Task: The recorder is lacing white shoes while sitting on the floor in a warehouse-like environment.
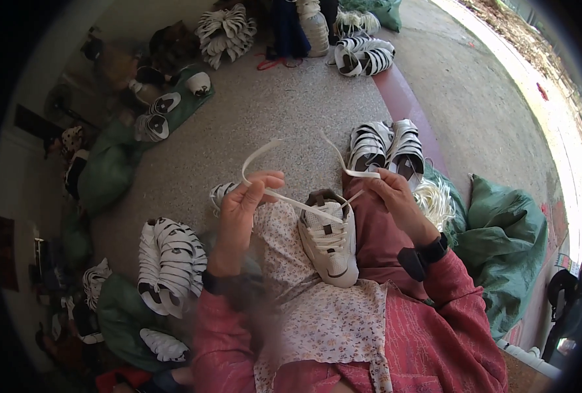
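Left hand (pixel 244 204) pinches one lace end (pixel 259 150); right hand (pixel 403 200), a second; one white shoe (pixel 334 264)

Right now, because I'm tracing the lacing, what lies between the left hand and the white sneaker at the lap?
In the head view, a flat white shoelace spans from the left hand to the sneaker, passing over floral fabric.

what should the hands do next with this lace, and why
Perhaps pull both ends of the flat white lace evenly outward: the left hand and right hand each hold one, no bow is tied, and it crosses the white mesh sneaker in rows.
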Tool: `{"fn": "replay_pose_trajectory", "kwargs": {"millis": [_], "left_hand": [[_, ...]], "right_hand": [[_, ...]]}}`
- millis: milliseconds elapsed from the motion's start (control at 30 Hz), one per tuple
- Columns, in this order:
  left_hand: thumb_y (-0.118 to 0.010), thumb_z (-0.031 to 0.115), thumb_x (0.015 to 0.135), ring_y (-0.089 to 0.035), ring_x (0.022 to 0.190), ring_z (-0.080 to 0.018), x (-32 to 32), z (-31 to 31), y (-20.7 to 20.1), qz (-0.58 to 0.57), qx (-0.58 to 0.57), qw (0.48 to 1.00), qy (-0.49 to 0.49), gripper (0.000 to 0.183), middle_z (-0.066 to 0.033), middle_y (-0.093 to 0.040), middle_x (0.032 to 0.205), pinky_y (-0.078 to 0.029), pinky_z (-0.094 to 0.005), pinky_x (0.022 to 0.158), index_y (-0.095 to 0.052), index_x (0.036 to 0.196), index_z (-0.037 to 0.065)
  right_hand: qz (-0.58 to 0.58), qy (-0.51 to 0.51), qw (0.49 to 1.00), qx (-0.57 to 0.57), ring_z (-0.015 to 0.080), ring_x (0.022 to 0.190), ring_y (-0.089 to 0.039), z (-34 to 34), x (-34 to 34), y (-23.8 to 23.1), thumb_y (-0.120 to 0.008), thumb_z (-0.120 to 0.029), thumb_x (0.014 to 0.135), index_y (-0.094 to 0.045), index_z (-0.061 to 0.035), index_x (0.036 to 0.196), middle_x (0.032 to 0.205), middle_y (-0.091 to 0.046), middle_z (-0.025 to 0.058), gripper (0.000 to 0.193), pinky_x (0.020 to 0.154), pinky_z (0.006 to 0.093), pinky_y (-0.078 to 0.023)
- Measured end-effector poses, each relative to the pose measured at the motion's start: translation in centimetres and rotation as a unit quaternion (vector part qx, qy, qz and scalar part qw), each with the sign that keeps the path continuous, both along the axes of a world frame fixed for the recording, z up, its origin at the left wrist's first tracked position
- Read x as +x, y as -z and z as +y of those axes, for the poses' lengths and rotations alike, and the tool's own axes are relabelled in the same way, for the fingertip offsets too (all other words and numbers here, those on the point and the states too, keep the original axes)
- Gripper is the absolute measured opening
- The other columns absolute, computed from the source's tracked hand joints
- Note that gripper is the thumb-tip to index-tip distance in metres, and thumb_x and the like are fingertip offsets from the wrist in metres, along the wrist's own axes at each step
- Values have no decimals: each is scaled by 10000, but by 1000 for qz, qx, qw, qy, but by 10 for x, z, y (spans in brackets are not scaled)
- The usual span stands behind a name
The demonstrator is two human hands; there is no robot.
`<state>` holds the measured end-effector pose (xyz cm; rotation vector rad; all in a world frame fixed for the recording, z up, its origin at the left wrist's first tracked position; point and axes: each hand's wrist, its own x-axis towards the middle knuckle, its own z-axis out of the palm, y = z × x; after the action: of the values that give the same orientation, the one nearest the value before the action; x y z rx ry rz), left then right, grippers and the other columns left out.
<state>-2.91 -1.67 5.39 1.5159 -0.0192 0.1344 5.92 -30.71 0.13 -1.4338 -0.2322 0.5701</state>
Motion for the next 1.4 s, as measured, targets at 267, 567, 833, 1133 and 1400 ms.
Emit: {"fn": "replay_pose_trajectory", "kwargs": {"millis": [267,567,833,1133,1400], "left_hand": [[-552,354,1023,-549,733,-80,-70,68,113,166,-239,951,-99,419,5,-598,833,-447,-244,648,-609,1187,-28],[-532,367,1029,-496,652,-111,-82,55,123,170,-276,939,-115,410,7,-522,741,-431,-277,628,-610,1169,-11],[-572,419,985,-516,690,-162,-91,37,46,15,-141,985,100,472,-42,-548,723,-413,-318,648,-715,954,-30],[-583,410,983,-519,675,-164,-78,34,32,19,-105,985,138,450,-39,-542,699,-425,-320,633,-715,973,-21],[-533,334,1032,-516,672,-105,-67,79,117,191,-356,907,-119,398,5,-546,726,-444,-273,643,-621,1202,-15]], "right_hand": [[196,162,958,136,46,489,-303,-87,-3,61,-553,-289,1016,-572,-87,984,659,-411,-56,206,433,225,-242],[317,257,893,192,64,547,-384,-118,-2,118,-636,-221,979,-593,-104,982,704,-482,-51,125,475,227,-283],[259,278,920,96,90,641,-536,-113,-5,101,-646,-189,972,-623,-72,1116,801,-589,-24,187,528,233,-419],[186,308,916,178,75,803,-595,-127,18,101,-608,-235,999,-603,-104,1228,1135,-692,11,264,683,257,-461],[164,323,878,314,102,836,-614,-102,31,46,-568,-257,1019,-557,-43,1254,968,-671,14,317,715,258,-493]]}}
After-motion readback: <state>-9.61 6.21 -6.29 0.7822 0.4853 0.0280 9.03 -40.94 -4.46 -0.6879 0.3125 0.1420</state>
